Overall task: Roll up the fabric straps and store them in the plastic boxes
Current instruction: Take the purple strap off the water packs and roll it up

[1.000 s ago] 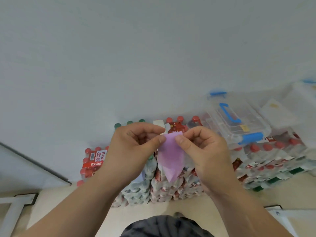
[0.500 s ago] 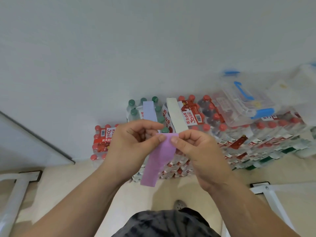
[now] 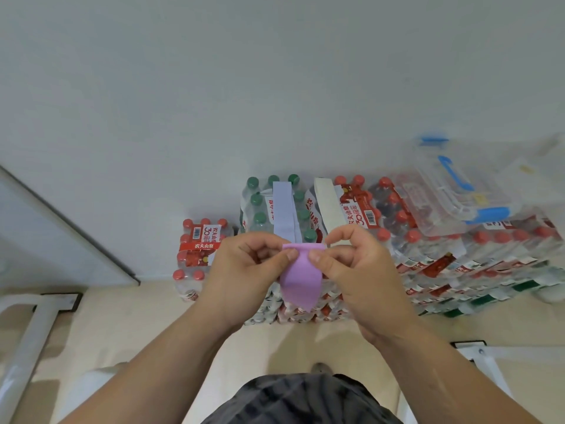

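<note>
Purple strap (image 3: pixel 301 276) hangs pinched at its top edge by left hand (image 3: pixel 244 270) and right hand (image 3: pixel 354 270).

You wear a dark grey fabric garment mottled with black streaks (image 3: pixel 301 399); beyond its edge shows the rounded grey toe of one shoe (image 3: pixel 319 368).

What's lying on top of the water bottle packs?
A pale blue strap and a cream strap lie there; a clear plastic box sits further right. The left hand and right hand, pinching a purple strap, hide those straps' near ends.
</note>
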Demonstrator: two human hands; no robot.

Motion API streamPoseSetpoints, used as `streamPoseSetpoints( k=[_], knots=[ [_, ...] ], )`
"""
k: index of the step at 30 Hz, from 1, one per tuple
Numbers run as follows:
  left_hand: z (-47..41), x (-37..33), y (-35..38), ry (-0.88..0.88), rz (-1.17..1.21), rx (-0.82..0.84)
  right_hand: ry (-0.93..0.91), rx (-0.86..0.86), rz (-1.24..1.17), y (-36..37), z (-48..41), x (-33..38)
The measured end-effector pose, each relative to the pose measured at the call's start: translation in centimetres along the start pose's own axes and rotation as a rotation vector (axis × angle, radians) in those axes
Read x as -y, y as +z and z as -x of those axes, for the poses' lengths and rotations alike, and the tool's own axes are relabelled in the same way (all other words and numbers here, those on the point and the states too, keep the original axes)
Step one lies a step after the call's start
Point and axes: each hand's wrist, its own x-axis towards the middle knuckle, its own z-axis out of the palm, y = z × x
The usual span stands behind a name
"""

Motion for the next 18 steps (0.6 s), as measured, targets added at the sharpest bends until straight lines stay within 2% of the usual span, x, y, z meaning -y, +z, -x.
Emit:
streamPoseSetpoints(
  k=[9,12,18],
  knots=[
    [-0.7,0.1,0.8,0.005,0.031,-0.017,-0.108,0.038,0.043,-0.4,-1.0,-0.3],
    [-0.7,-0.5,1.3,0.005,0.121,0.018,-0.141,0.06,0.039,-0.5,-1.1,0.4],
    [-1.2,-0.4,1.3,-0.007,0.147,-0.041,-0.102,0.063,-0.016,-0.7,-1.5,0.5]
  ],
)
